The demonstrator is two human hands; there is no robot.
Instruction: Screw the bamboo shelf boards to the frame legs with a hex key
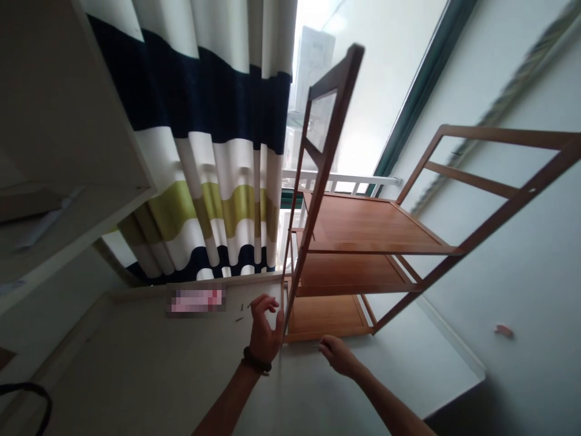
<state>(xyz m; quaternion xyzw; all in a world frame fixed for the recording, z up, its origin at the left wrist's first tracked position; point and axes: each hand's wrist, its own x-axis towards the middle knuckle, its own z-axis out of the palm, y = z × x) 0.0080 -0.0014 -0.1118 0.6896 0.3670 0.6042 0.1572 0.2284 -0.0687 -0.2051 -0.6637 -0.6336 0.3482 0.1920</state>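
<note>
A brown wooden shelf rack (pixel 358 236) with three shelves stands tilted on the white floor (pixel 149 375). My left hand (pixel 264 330), wearing a dark wristband, is beside the rack's lower front post with its fingers curled and apart, nothing in them. My right hand (pixel 338 354) reaches toward the bottom shelf's front edge with fingers bent; I cannot see anything in it. Small screws (pixel 240 312) lie on the floor just left of my left hand.
A striped curtain (pixel 213 151) in white, navy and green hangs behind. A white railing (pixel 345 180) and a bright window sit behind the rack. A white cabinet (pixel 68 151) is at left, a white wall (pixel 521 272) at right, a black cable (pixel 27 393) at bottom left.
</note>
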